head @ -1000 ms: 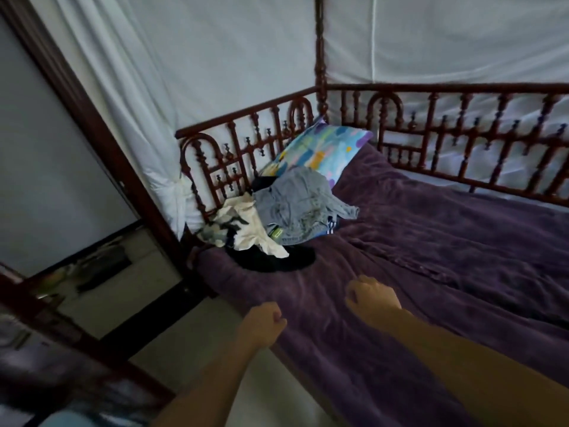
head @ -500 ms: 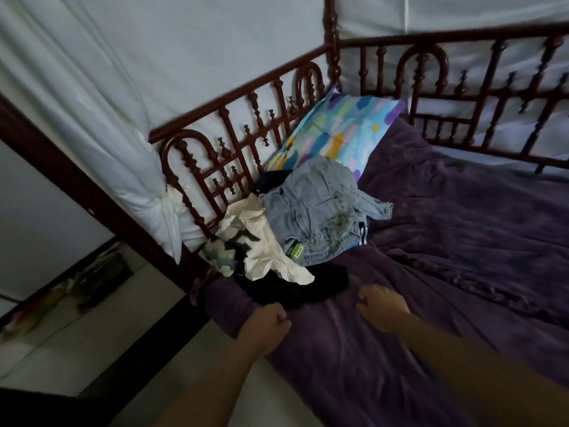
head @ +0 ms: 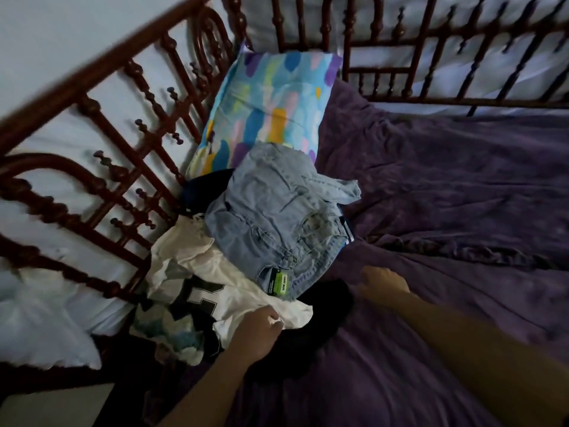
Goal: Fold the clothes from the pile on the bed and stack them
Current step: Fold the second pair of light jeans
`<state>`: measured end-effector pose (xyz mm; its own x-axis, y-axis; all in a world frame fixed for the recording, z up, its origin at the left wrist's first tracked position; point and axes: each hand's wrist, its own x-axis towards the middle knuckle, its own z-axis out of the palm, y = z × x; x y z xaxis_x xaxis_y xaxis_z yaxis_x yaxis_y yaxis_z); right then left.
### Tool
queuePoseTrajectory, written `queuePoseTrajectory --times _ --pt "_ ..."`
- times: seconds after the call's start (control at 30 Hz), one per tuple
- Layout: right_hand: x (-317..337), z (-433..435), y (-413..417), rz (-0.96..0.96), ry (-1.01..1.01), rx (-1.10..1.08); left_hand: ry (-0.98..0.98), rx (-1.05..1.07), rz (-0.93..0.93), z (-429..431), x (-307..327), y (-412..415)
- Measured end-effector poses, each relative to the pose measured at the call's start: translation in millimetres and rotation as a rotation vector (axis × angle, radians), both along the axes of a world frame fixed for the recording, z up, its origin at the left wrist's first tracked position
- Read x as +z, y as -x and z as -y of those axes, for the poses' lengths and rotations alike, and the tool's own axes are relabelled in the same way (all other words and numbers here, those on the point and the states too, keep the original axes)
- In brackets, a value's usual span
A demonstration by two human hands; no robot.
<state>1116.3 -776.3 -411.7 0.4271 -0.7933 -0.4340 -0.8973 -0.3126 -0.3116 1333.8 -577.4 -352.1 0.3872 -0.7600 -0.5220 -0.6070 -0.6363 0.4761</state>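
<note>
A pile of clothes lies at the bed's left end. On top are light blue jeans point(head: 277, 220) with a green tag. Beside them lies a white shirt point(head: 197, 272) printed with black numbers, and a black garment point(head: 320, 312) spreads underneath. My left hand point(head: 255, 331) pinches the white shirt's near edge. My right hand point(head: 381, 285) hovers with curled fingers just right of the black garment, above the purple blanket point(head: 446, 211); it holds nothing that I can see.
A multicoloured pillow point(head: 271, 103) leans against the carved dark red wooden railing point(head: 129, 167) that runs along the left and far sides. White curtain cloth hangs behind the railing. A dark blue garment point(head: 203, 192) peeks out under the jeans.
The view has come closer to the pile. My left hand moved forward onto the white shirt and took its edge. My right hand advanced towards the black garment.
</note>
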Motion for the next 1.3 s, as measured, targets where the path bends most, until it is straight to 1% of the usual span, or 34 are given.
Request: queuePoseTrajectory --times 0.1,0.27,0.33,0.4,0.43,0.5,0.57,0.63,0.7,0.77,0.83,0.9,0.93,1.0,1.03,1.1,1.17,1.2,1.23,1.27,1.3 --pt "-21 23 -48 -0.023 0.022 -0.049 -0.007 -0.007 -0.022 18 -23 -47" --pt "-65 76 -114 -0.014 0.078 -0.347 -0.016 -0.011 -0.046 19 -65 -101" --pt "-85 95 -132 0.004 0.036 -0.438 -0.023 -0.009 -0.05 13 -80 -116" --pt "-102 110 -144 0.051 -0.054 -0.583 -0.028 -0.023 -0.055 9 -90 -129" --pt "-106 113 -148 0.089 -0.101 -0.67 -0.03 -0.037 -0.059 8 -93 -136" --pt "-107 115 -152 0.264 -0.155 -0.811 -0.031 -0.077 -0.056 14 -94 -147" --pt "-90 104 -155 0.453 -0.125 -0.858 -0.012 -0.107 -0.042 30 -88 -155" --pt "-61 87 -155 0.574 -0.096 -0.817 0.036 -0.133 -0.037 53 -72 -158" --pt "-24 68 -152 0.678 -0.122 -0.73 0.109 -0.181 -0.033 80 -49 -155" --pt "18 51 -146 0.83 -0.213 -0.649 0.216 -0.234 -0.011 110 -20 -149" --pt "67 40 -140 0.925 -0.297 -0.49 0.363 -0.311 0.052 142 14 -143" --pt "117 35 -135 0.963 -0.336 -0.279 0.477 -0.409 0.05 168 53 -138" --pt "143 34 -133 0.967 -0.334 -0.196 0.499 -0.471 0.052 178 74 -133" --pt "190 32 -127 0.977 -0.302 -0.106 0.53 -0.581 0.063 190 118 -120" --pt "212 32 -122 0.994 -0.276 -0.096 0.566 -0.597 0.044 191 141 -111" --pt "253 33 -111 1.062 -0.195 -0.126 0.662 -0.538 -0.013 187 183 -91" --pt "288 32 -92 1.203 -0.156 -0.211 0.774 -0.425 -0.052 184 219 -78" --pt "301 29 -81 1.267 -0.154 -0.217 0.854 -0.38 -0.057 183 238 -72" --pt "309 24 -71 1.279 -0.148 -0.193 0.927 -0.343 -0.042 182 257 -66" --pt "310 18 -62 1.216 -0.115 -0.149 0.987 -0.309 -0.027 181 274 -60" --pt "305 12 -54 1.093 -0.041 -0.118 1.03 -0.28 -0.028 180 291 -54"
